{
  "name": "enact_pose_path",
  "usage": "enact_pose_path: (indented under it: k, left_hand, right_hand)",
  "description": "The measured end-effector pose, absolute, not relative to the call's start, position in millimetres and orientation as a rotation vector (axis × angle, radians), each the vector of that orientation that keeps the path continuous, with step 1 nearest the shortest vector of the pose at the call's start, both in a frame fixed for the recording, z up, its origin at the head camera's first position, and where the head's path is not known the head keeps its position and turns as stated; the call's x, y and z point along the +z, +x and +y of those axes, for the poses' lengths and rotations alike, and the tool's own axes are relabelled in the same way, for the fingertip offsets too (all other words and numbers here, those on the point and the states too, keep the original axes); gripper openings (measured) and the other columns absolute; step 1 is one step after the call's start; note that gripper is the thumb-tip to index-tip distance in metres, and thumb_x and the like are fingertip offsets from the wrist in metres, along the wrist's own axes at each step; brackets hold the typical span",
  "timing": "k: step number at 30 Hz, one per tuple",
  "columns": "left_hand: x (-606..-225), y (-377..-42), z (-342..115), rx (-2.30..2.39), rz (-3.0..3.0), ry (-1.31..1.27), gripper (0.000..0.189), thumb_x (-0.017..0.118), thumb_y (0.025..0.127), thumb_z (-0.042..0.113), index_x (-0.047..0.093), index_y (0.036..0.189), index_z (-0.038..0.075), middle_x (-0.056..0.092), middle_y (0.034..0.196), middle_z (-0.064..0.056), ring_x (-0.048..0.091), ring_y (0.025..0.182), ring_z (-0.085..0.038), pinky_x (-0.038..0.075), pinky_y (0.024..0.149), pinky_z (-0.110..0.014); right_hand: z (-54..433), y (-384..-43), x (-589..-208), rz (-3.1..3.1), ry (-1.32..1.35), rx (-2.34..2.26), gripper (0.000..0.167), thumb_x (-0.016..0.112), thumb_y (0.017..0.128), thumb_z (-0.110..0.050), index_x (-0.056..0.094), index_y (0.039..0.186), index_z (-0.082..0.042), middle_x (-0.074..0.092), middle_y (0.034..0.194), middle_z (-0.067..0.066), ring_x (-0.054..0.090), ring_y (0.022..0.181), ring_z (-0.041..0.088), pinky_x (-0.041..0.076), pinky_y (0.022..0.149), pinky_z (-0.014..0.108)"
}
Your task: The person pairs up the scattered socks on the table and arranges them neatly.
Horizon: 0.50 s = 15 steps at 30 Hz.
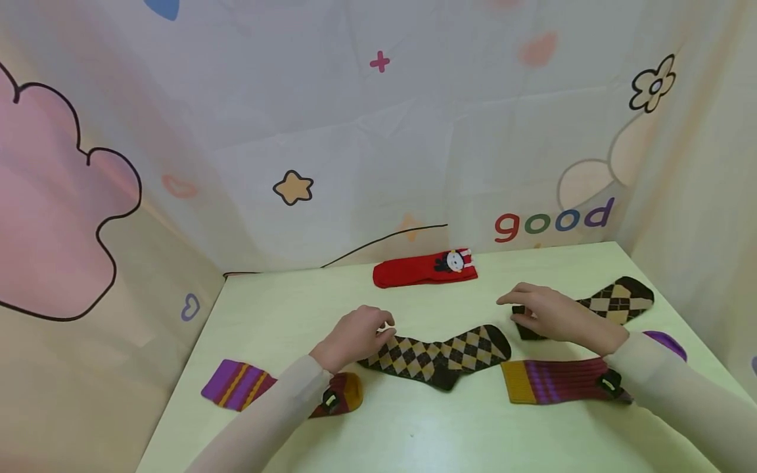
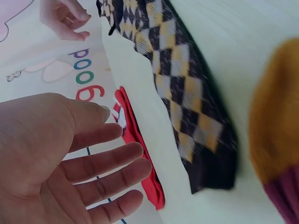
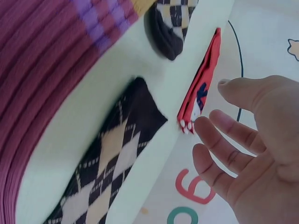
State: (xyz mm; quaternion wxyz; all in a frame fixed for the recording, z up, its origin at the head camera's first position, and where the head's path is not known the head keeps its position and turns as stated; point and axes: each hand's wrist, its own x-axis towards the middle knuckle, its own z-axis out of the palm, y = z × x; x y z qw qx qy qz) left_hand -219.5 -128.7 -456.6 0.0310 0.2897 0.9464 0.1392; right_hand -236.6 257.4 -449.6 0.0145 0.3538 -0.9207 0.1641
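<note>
Pale sleeve, right hand near argyle sock, backdrop reading "good"

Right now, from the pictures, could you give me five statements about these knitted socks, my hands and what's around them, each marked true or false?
1. The bare left hand and bare right hand hold nothing. True.
2. Every sock is plain. False: two black-and-tan knitted socks have diamond patterns.
3. A red sock with a white-faced cartoon figure lies toward the back of the pale green table. True.
4. The red sock lies nearest the person. False: the maroon ribbed sock with a mustard cuff lies nearer.
5. A yellow star is printed on the pale fabric backdrop. True.
</note>
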Motion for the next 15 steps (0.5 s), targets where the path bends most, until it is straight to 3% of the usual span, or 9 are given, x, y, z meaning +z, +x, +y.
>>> enact_pose_path:
  k: [9, 15]
  left_hand:
    - [-448.5, -226.2, -97.0, 0.514, 2.903, 0.966, 0.020, 0.065, 0.102, 0.021, 0.076, 0.114, 0.009, 0.076, 0.102, -0.003, 0.071, 0.089, -0.019, 0.058, 0.077, -0.029]
    - [-448.6, -232.7, -72.7, 0.579, 2.881, 0.998, 0.022, 0.064, 0.102, 0.021, 0.075, 0.116, 0.009, 0.076, 0.102, -0.001, 0.070, 0.089, -0.016, 0.056, 0.076, -0.024]
  right_hand:
    - [277.6, -239.1, -435.4, -2.812, 1.014, 0.460, 0.036, 0.078, 0.089, -0.004, 0.070, 0.124, -0.005, 0.067, 0.111, 0.011, 0.061, 0.077, 0.010, 0.056, 0.065, 0.024]
    - [291.7, -244.6, -434.8, -2.774, 0.991, 0.429, 0.038, 0.078, 0.090, -0.005, 0.068, 0.127, -0.003, 0.067, 0.115, 0.014, 0.065, 0.080, 0.014, 0.059, 0.066, 0.031]
